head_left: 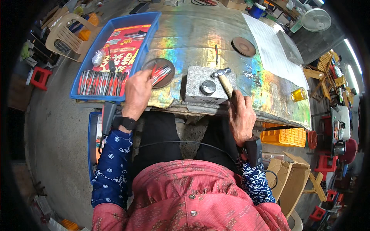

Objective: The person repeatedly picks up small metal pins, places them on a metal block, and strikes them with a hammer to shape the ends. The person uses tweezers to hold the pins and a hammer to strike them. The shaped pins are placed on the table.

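My right hand [242, 117] is closed around the wooden handle of a hammer [226, 85]. The hammer's metal head rests over the far right part of a grey stone block [192, 90]. On that block sits a small round dark metal piece [208, 87]. My left hand [138, 92] is over the near left rim of a round brown dish [166, 80], its fingers pinched at a red end among slender red-and-silver pieces [162, 74]; these are slightly blurred. Beyond the block lies a single slender red-and-dark piece [216, 54].
A blue tray [154, 29] at left holds a row of slender red, black and silver pieces [101, 82] and red printed packaging [125, 46]. Small metal pins [252, 76] lie right of the block. Farther off are another brown dish [243, 46] and a yellow jar [299, 94].
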The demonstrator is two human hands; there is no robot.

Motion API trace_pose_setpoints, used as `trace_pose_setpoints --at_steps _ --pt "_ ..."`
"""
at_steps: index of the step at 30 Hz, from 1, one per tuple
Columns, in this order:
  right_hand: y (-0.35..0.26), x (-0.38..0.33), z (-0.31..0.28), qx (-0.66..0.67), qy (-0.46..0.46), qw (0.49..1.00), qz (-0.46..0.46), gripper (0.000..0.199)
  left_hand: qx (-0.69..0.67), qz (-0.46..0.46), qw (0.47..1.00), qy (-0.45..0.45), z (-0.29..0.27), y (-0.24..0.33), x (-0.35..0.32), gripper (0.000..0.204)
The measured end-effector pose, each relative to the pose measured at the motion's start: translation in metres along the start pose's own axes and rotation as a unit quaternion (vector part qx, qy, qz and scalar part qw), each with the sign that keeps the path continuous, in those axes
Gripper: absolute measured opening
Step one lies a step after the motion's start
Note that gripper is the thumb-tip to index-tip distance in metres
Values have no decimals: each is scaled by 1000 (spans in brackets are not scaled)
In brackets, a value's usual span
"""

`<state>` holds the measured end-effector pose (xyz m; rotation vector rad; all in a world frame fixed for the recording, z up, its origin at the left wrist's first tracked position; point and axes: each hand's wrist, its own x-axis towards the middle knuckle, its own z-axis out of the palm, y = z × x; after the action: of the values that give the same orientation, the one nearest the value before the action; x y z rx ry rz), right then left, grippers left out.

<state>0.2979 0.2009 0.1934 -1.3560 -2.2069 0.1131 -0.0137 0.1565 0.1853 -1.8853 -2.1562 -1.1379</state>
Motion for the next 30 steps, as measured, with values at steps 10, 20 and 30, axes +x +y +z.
trace_pose_setpoints --at_steps 10,20,30 --pt "0 1 1 6 -4 1000 -1 43 260 68 961 -70 21 -3 -2 7" --pt "2 1 2 7 -10 1000 -5 47 190 41 981 22 -26 -4 3 15" --pt "1 2 2 5 -8 1000 -8 47 266 -200 914 -231 -68 -82 22 35"
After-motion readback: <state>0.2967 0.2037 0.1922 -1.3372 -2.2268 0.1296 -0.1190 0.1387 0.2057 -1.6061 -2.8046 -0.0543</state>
